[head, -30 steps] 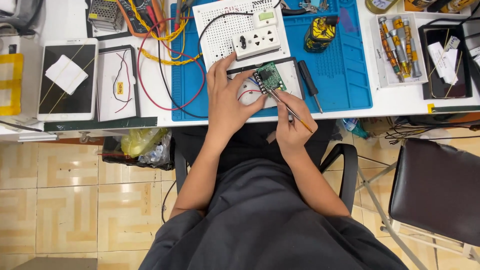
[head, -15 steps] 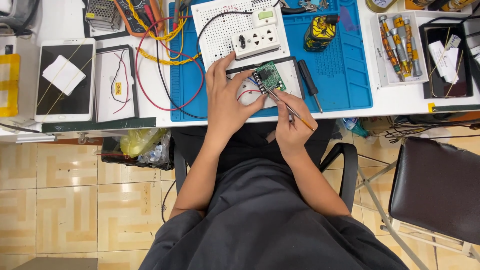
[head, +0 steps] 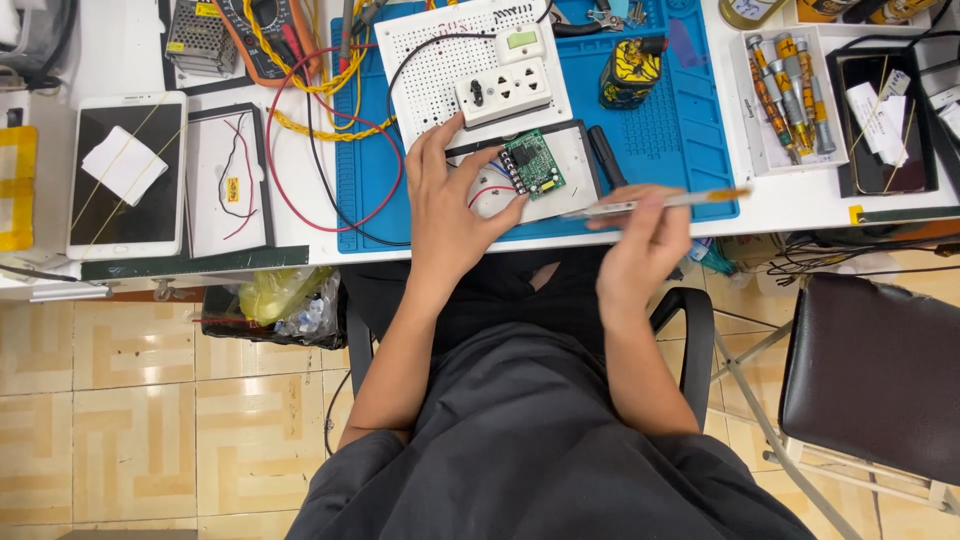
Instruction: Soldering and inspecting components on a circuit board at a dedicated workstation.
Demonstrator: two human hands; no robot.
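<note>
Overhead, head view only: the person sits at a white tabletop (head: 800, 205) with a blue work mat (head: 690, 130) on it. The left hand (head: 450, 205) lies flat and spread on a small white tray (head: 570, 185); fingertips touch the edge of a green circuit board (head: 533, 163) sitting tilted on that tray, and no grip closes round it. The right hand (head: 640, 240) is off the tray, at the tabletop's near edge, pinching a thin brush-like tool (head: 660, 203) with an orange end; the tool lies roughly level, its pale end pointing toward the tray, clear of the board.

Just beyond the tray, a white perforated panel (head: 440, 70) carries a white socket block (head: 503, 92). A black pen-shaped tool (head: 606, 157) lies just beside the tray's right side. A yellow-black multimeter (head: 628, 72) stands further back on the mat. Red and black wires (head: 330, 150) loop across the mat's left part. Left of the mat: a framed white panel (head: 228, 180), then a tablet (head: 125, 175) with a white paper on the screen. Right of the mat: a tray of screwdrivers (head: 790, 90). A dark chair (head: 870, 370) stands to the person's right, on the tiled floor (head: 130, 400).
</note>
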